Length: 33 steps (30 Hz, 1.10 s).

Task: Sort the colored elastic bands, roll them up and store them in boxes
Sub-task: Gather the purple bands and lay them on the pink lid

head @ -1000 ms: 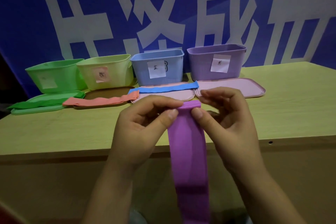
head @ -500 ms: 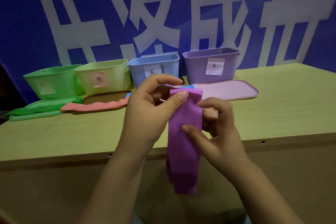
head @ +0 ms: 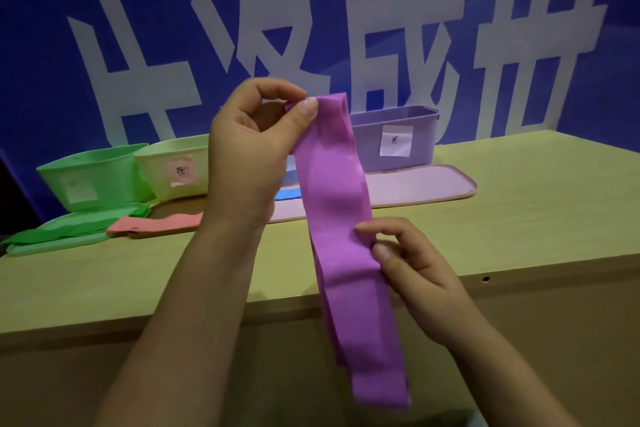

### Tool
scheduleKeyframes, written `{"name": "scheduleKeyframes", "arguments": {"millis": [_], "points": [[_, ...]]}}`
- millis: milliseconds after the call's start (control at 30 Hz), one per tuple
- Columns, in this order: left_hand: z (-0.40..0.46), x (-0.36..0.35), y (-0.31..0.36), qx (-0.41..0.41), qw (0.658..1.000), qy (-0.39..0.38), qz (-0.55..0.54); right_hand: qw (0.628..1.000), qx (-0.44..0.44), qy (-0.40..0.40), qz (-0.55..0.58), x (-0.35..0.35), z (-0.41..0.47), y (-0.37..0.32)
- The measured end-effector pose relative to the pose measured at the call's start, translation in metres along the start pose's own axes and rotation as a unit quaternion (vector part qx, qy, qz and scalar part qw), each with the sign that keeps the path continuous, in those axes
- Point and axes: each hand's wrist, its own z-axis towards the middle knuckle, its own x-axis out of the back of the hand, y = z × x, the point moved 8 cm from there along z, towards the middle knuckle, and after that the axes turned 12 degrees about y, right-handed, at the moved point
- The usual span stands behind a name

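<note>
A long purple elastic band (head: 341,218) hangs doubled in front of me, above the table's front edge. My left hand (head: 251,152) pinches its top end between thumb and forefinger, raised high. Lower down, my right hand (head: 412,260) pinches the band's right edge about midway. The purple box (head: 394,139) with a white label stands behind the band. A pink band (head: 156,222), a green band (head: 52,232) and a bit of a blue band (head: 287,193) lie on lids at the back. The blue box is hidden behind my left hand.
A green box (head: 93,177) and a pale yellow-green box (head: 173,166) stand at the back left, with lids lying flat before the boxes, among them a pink lid (head: 422,184). The wooden table (head: 519,218) ends at a blue wall with large white characters.
My left hand has lifted the band's top end upward. My right hand has slid down from the top to the band's middle. The band now hangs longer and straighter.
</note>
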Motion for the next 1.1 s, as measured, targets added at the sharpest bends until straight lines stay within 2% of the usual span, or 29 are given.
{"name": "scheduleKeyframes", "arguments": {"millis": [133,200,367,500,600,667,767,900,933,1000,1100], "points": [[0.002,0.001,-0.002,0.014,1.0,-0.009,-0.006,0.997,-0.062,-0.008,0.044,0.004,-0.004,0.004],[0.003,0.003,-0.003,0.024,1.0,-0.004,-0.012,0.997,-0.06,-0.013,0.047,0.002,-0.005,0.0],[0.002,-0.001,-0.002,0.034,0.999,-0.008,-0.015,1.0,0.007,-0.008,0.006,-0.001,-0.003,-0.011],[0.001,-0.007,0.001,0.03,0.999,-0.02,-0.019,0.985,0.129,0.026,-0.108,0.0,0.001,-0.027],[0.002,-0.009,0.003,0.028,0.999,-0.02,-0.017,0.97,0.167,0.049,-0.169,0.005,0.001,-0.027],[0.003,-0.01,0.004,0.026,0.999,-0.017,-0.02,0.971,0.151,0.03,-0.184,0.003,0.003,-0.02],[0.006,-0.01,0.004,0.023,1.0,-0.013,-0.017,0.983,0.083,0.001,-0.167,0.002,0.006,-0.004],[0.012,-0.006,-0.002,0.015,1.0,0.01,0.014,0.982,0.065,0.015,-0.178,0.009,0.003,0.004],[0.014,-0.004,-0.005,0.013,0.999,0.021,0.027,0.97,0.094,0.033,-0.221,0.01,0.001,0.001],[0.018,-0.001,-0.013,0.011,0.997,0.04,0.06,0.92,0.196,0.098,-0.326,0.011,-0.007,-0.011],[0.021,0.0,-0.026,0.019,0.993,0.055,0.099,0.862,0.334,0.158,-0.346,0.006,-0.023,-0.033]]}}
